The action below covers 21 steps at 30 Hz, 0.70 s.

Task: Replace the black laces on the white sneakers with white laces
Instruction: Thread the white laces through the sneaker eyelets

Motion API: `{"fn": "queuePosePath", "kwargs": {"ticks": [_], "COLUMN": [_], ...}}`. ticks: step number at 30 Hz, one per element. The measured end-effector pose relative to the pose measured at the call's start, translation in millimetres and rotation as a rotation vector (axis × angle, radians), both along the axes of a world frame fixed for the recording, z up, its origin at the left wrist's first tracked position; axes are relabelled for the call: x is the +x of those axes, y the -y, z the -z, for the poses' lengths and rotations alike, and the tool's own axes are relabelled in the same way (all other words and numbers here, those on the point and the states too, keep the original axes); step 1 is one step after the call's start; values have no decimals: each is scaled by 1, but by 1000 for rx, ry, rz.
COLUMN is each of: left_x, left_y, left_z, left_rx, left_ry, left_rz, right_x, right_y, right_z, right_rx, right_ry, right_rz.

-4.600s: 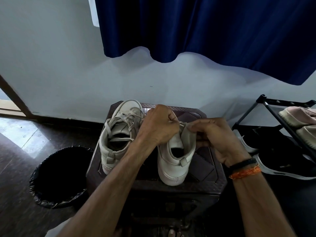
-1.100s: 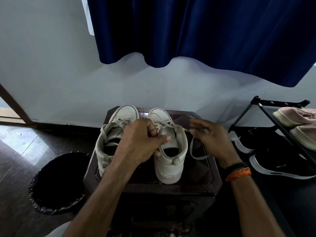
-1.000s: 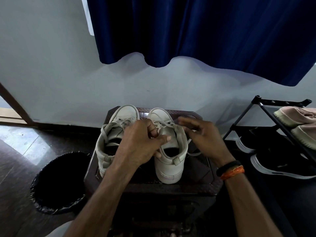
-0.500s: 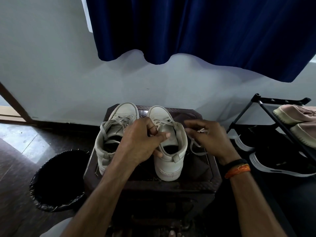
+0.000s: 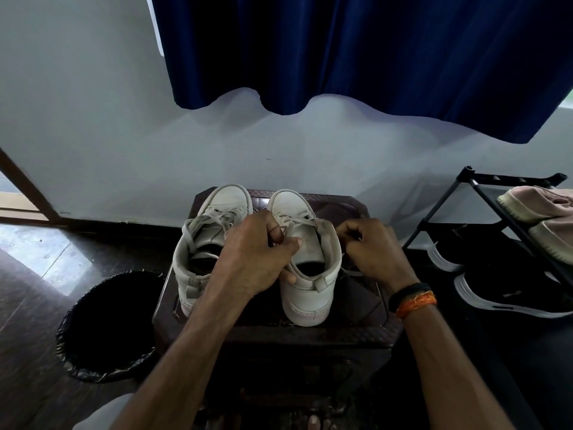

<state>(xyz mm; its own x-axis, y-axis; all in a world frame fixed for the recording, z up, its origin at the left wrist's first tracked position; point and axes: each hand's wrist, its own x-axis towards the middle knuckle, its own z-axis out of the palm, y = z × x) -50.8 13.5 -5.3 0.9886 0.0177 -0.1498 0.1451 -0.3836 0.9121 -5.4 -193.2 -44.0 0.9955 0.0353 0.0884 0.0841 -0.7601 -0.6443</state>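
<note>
Two white sneakers [image 5: 257, 252] stand side by side on a dark stool [image 5: 356, 305]. The left hand [image 5: 257, 259] grips the right sneaker's collar, steadying it. At the stool's right edge, the right hand [image 5: 372, 252] pinches a white lace [image 5: 352, 271], likely to thread it.

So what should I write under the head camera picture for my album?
Two hands, left hand and right hand, lacing the right white sneaker on a dark stool.
</note>
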Motion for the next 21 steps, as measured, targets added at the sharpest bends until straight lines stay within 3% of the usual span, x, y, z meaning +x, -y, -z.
{"fn": "queuePosePath", "kwargs": {"ticks": [4,7,10,15,21], "left_x": [-1,2,4,1,-2], "left_y": [1,0,2,19,33], "left_z": [-3,0,0,-9,-4], "left_rx": [59,134,214,119,-12], "left_ry": [54,150,377,624,628], "left_rz": [11,2,-9,135,131], "right_x": [-5,-8,-15,-18,-31], "right_y": [3,3,-4,-19,-37], "right_z": [-9,-22,-37,-53,-57], "right_rx": [138,518,806,979,940], "right_ry": [139,97,-12,-115,-220], "right_rz": [137,193,38,-299,-329]}}
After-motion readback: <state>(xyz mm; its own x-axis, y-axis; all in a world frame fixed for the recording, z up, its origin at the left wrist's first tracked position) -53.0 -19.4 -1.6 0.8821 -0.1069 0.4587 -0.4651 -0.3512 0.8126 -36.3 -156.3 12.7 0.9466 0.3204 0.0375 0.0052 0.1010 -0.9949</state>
